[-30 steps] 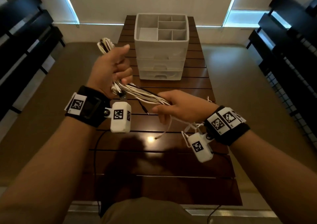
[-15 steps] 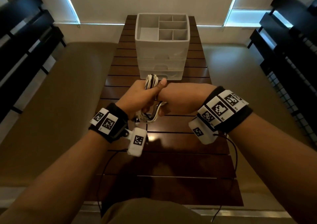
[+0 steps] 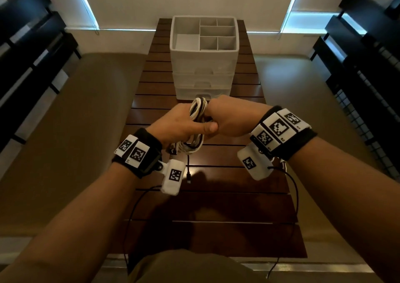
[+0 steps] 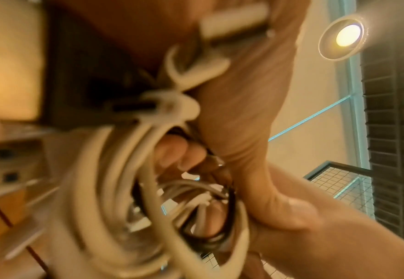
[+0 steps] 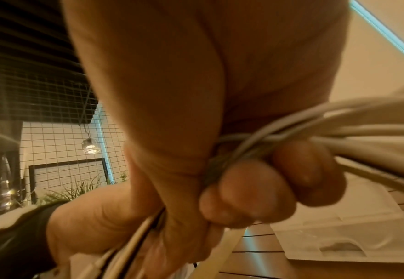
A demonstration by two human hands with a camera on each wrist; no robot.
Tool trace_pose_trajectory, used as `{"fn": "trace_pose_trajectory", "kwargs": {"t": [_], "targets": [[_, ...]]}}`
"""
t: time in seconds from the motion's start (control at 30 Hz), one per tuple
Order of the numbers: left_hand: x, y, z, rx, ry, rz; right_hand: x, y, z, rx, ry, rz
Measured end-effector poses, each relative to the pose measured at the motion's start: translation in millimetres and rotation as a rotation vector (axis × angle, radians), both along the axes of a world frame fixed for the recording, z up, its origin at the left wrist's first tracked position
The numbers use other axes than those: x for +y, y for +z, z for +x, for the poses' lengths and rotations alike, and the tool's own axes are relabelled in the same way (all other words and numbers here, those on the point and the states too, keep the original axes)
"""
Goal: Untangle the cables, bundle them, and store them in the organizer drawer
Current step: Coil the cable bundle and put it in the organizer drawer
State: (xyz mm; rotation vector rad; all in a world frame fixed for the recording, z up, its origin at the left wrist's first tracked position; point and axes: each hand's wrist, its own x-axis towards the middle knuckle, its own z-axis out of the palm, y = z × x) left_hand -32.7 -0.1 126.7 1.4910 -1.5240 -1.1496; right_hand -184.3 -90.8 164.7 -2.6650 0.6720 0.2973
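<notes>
A coil of white and black cables [image 3: 197,111] is held upright above the wooden table [image 3: 216,207], just in front of the white organizer [image 3: 203,66]. My left hand [image 3: 184,124] grips the coil from the left, thumb across its front. My right hand [image 3: 229,118] grips it from the right, fingers curled round the strands [image 5: 263,143]. The left wrist view shows the blurred cable loops [image 4: 129,188] with connector ends. One black cable end [image 3: 188,174] hangs below the coil. The organizer's drawers look closed.
The organizer has open top compartments [image 3: 205,33] and stacked drawers below, at the table's far end. Dark shelving [image 3: 28,55] stands at left and dark racks [image 3: 368,55] at right. Thin black wrist-camera leads [image 3: 296,196] trail over the table's near part.
The hands came together from apart: the left hand dropped from the upper left, the right rose, and the stretched cables are now gathered into one coil held between them.
</notes>
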Motion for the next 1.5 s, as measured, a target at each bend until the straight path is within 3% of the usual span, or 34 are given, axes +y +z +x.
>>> {"fn": "trace_pose_trajectory", "kwargs": {"t": [0.13, 0.23, 0.53, 0.8, 0.93, 1.1, 1.23, 1.33, 1.5], "targets": [[4, 0, 2, 0.013, -0.073, 0.155, -1, -7, -4, -0.025, -0.114, -0.063], [6, -2, 6, 0.036, -0.105, 0.218, 1, -14, -16, -0.153, -0.103, 0.022], [11, 13, 10, 0.216, 0.124, -0.041, 1, -14, -56, -0.518, -0.260, 0.509], [11, 24, 2, 0.312, 0.108, -0.098, 12, 6, -45, -0.738, -0.359, 0.486], [6, 13, -3, 0.474, 0.075, -0.052, 16, 1, -42, -0.733, -0.393, 0.563], [4, -11, -15, 0.562, 0.133, 0.117, -7, -25, -50, -0.409, -0.333, 0.168], [2, -25, -26, 0.579, 0.162, 0.187, -14, -13, -56, -0.229, -0.330, 0.052], [-2, -21, -34, 0.581, 0.207, 0.125, -14, -3, -57, -0.336, -0.308, 0.064], [-5, -11, -39, 0.666, 0.250, 0.007, 13, -4, -45, -0.666, -0.428, 0.430]]}}
